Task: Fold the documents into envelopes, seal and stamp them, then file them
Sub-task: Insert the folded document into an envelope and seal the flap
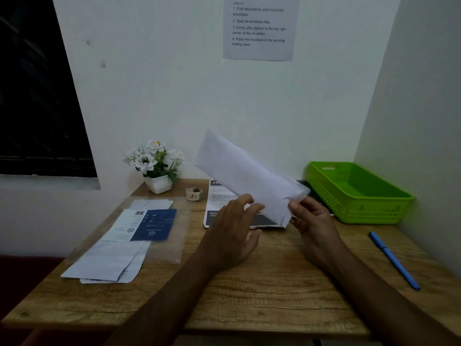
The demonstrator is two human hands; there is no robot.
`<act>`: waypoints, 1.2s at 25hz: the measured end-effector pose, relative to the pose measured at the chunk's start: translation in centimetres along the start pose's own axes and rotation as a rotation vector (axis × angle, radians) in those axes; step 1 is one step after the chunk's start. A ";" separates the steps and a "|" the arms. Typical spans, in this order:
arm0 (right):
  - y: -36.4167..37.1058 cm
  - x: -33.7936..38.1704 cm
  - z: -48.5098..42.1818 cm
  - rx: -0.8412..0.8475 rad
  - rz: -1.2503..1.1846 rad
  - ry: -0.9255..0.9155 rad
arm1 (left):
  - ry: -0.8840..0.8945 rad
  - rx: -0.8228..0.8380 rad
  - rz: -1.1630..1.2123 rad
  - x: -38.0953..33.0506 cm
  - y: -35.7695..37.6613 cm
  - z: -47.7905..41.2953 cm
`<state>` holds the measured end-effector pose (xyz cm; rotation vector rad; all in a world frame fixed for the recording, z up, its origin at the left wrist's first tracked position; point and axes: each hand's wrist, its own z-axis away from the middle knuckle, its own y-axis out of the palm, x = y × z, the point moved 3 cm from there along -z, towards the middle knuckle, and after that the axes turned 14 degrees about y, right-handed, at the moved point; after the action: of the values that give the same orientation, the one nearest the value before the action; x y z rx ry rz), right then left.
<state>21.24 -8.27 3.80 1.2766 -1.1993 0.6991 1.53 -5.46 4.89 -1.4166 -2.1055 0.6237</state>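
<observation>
A long white folded paper or envelope is held up above the wooden desk, slanting up to the left. My right hand pinches its lower right end. My left hand hovers just under its lower edge with fingers spread and relaxed, holding nothing. Beneath them a printed document stack with dark bands lies on the desk. A pile of white envelopes and a blue-and-white packet lie at the left. A small tape or stamp roll stands near the back.
A green plastic basket stands at the back right against the wall. A blue pen lies on the right side. A white flower pot stands at the back left. An instruction sheet hangs on the wall.
</observation>
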 end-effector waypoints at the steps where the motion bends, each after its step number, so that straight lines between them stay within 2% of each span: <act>1: 0.3 -0.1 0.1 0.026 -0.013 0.006 | -0.036 0.000 0.087 0.0 0.0 0.0; 7: 1.8 -1.4 0.5 0.146 0.184 -0.056 | -0.170 0.084 0.463 -0.3 0.2 0.1; 12: 2.7 -2.1 1.1 0.250 0.313 -0.113 | -0.169 0.066 0.556 -0.9 0.4 0.1; 16: 3.3 -1.9 1.6 0.256 0.402 -0.204 | -0.188 -0.018 0.590 -1.0 0.3 0.2; 19: 3.5 -1.9 1.7 0.253 0.473 -0.248 | -0.253 -0.146 0.689 -0.9 0.1 0.2; 25: 3.8 -2.5 1.5 0.290 0.638 -0.229 | -0.345 -0.289 0.752 0.3 0.1 0.8; 27: 3.4 -1.9 1.2 0.118 0.650 -0.300 | -0.381 -0.308 0.706 0.7 0.1 0.9; 30: 1.1 -0.5 0.6 -0.372 0.577 -0.435 | -0.432 -0.342 0.658 1.4 0.1 1.0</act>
<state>19.91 -8.50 3.68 0.7833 -1.9946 0.5730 0.52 -4.24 4.29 -2.3906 -2.1055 0.9088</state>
